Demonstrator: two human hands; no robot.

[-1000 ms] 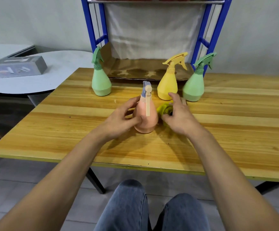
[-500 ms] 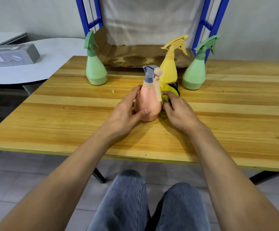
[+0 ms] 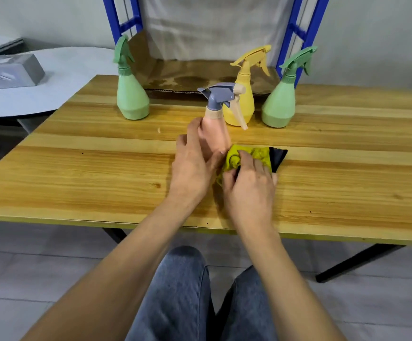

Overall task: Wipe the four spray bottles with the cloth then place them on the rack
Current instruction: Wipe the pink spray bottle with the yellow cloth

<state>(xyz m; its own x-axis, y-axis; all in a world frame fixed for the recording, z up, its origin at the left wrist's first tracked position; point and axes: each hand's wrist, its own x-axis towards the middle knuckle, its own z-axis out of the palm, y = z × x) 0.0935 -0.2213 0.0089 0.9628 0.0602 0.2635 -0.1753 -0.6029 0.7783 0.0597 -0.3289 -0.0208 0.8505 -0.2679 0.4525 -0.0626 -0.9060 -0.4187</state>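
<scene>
Step in hand: wiping the first bottle. The left hand (image 3: 195,163) grips the pink bottle (image 3: 214,136) round its lower body, fingers (image 3: 193,127) curled on the far-left side and thumb on the near side. The bottle is held near the middle of the surface (image 3: 89,173), roughly upright, with its grey trigger head pointing left. Its base is hidden behind the hand and the cloth (image 3: 251,153), so contact with the surface cannot be confirmed. The right hand (image 3: 249,190) pinches the bunched yellow-green cloth, dark on its right edge, which touches the right side of the bottle's base. For a good wipe, hold the bottle firmly with the left hand, wrap the cloth round the body, and draw it from base to neck. Turn the bottle between strokes so that the area under the left fingers is also covered. Avoid pressing the trigger lever, which hangs on the right side above the cloth. The yellow bottle (image 3: 243,107) stands just behind the pink one, with one green bottle (image 3: 131,99) at far left and a second green bottle (image 3: 280,104) at far right. All four bodies are opaque, so fill level cannot be determined. The blue rack (image 3: 296,28) stands at the far edge. Its visible shelf is lined with stained cardboard (image 3: 190,75), and none of the four bottles stands on it yet.
</scene>
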